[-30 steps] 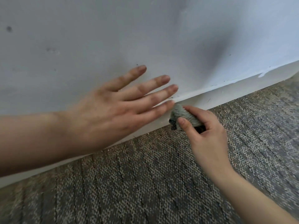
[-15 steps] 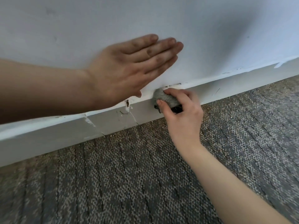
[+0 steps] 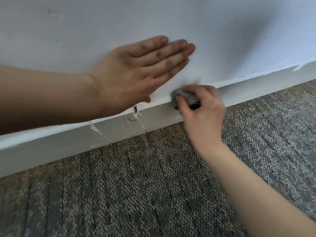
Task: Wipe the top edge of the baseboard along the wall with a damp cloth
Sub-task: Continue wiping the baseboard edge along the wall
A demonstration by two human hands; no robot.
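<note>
A white baseboard (image 3: pixel 51 149) runs along the foot of the pale wall (image 3: pixel 222 31), rising to the right. My right hand (image 3: pixel 201 110) grips a small bunched grey cloth (image 3: pixel 186 96) and holds it against the baseboard's top edge near the middle of the view. My left hand (image 3: pixel 136 72) lies flat on the wall with straight fingers, just left of and above the cloth. Most of the cloth is hidden under my right fingers.
The baseboard has a chipped, cracked spot (image 3: pixel 135 115) with a dark hole just left of the cloth, and a joint (image 3: pixel 95 129) further left. Grey patterned carpet (image 3: pixel 136 194) covers the floor below. Flaked paint (image 3: pixel 302 65) shows at far right.
My left hand went from hovering with spread fingers to lying flat on the wall with fingers together. My right hand with the cloth has slid slightly right along the top edge.
</note>
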